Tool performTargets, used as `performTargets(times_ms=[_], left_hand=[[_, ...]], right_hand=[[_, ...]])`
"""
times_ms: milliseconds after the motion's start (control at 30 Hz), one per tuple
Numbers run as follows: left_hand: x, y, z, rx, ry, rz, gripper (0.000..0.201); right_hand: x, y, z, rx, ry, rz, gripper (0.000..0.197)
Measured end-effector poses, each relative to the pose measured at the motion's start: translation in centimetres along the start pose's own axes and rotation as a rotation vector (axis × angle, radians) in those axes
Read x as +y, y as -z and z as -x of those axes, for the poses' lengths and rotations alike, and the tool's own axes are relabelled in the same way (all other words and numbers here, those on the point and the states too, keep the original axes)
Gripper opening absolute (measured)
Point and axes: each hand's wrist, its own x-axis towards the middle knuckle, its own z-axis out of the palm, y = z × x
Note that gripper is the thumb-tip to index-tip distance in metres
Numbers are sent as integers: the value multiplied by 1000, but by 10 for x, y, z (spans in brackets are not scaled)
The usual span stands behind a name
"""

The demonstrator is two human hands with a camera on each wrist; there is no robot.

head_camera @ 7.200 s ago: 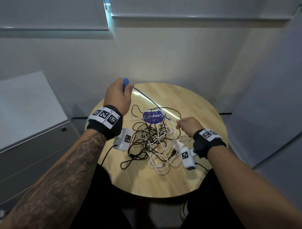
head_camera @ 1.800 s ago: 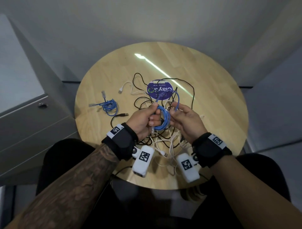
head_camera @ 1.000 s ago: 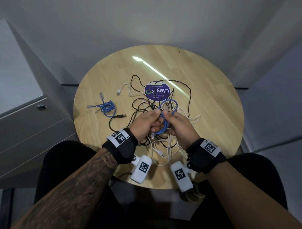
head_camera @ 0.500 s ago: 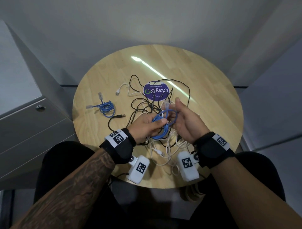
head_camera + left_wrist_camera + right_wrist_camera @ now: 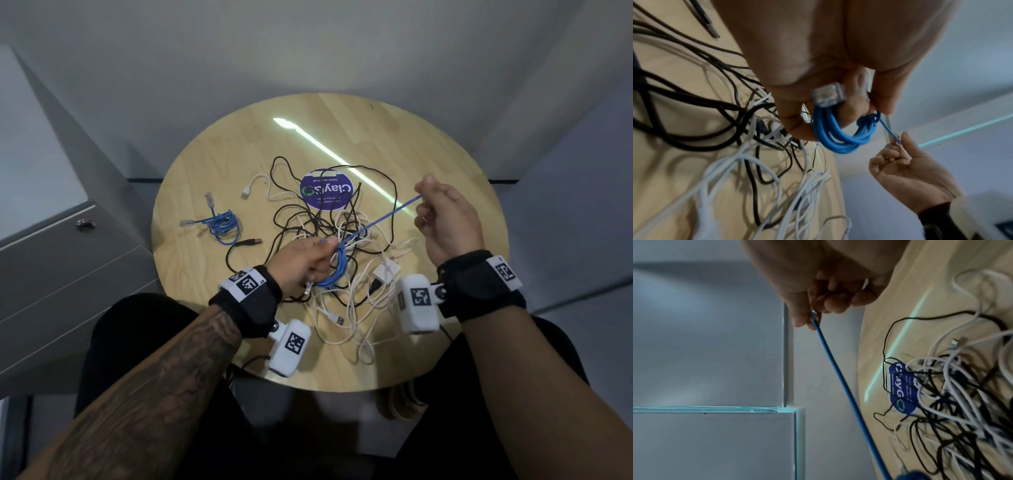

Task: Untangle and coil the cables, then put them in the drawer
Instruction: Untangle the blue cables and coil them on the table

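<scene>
Above a round pale wooden table (image 5: 428,144), the left hand (image 5: 301,263) is gripping a small coil of thin blue network cable (image 5: 840,138), its fingers curled round the loops and a clear plastic plug (image 5: 827,95) pressed against them. The right hand (image 5: 445,219), raised toward three o'clock of the left, is pinching the free end of that blue cable between thumb and forefinger, the other fingers curled; the strand is running taut and straight between the two hands.

Under the hands, at the table's centre, a tangle of black and white cables (image 5: 346,267) is lying loose on the wood, partly covering a round purple sticker (image 5: 325,193) toward twelve o'clock. A second, already coiled blue cable (image 5: 222,224) is lying well apart from the tangle at about nine o'clock. Beyond the table edge at nine o'clock, a grey drawer cabinet (image 5: 68,274) is standing with its fronts shut.
</scene>
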Motion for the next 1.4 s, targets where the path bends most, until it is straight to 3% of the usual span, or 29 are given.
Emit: performTargets(times_ms=[67, 233, 300, 400, 533, 633, 767, 833, 1033, 1100, 1200, 1400], left_hand=[[3, 7, 3, 51, 3, 113, 38], [16, 12, 13, 120, -39, 380, 41], [17, 8, 13, 129, -64, 385, 43], [11, 4, 11, 173, -100, 202, 42], [4, -2, 10, 198, -142, 55, 39], [-1, -2, 10, 193, -143, 25, 42], [-5, 1, 9, 202, -118, -26, 41], [-3, -2, 9, 208, -110, -27, 34], [1, -5, 10, 100, -104, 121, 35], [2, -4, 9, 79, -100, 153, 32], [0, -6, 11, 74, -78, 154, 34], [3, -3, 10, 37, -156, 76, 20]], right_hand=[[0, 3, 2, -107, -24, 31, 8], [9, -5, 19, -493, 33, 569, 13], [22, -17, 29, -619, 65, 645, 14], [42, -31, 34, -549, 103, 618, 13], [50, -35, 38, -509, -160, 295, 19], [49, -36, 42, -515, -246, 201, 24], [50, -37, 48, -659, -193, 272, 74], [54, -40, 53, -683, -133, 306, 86], [60, -40, 46, -543, -55, 331, 55], [57, -38, 44, -477, 72, 473, 40], [55, -36, 37, -376, 213, 599, 37], [51, -37, 40, -405, 127, 467, 27]])
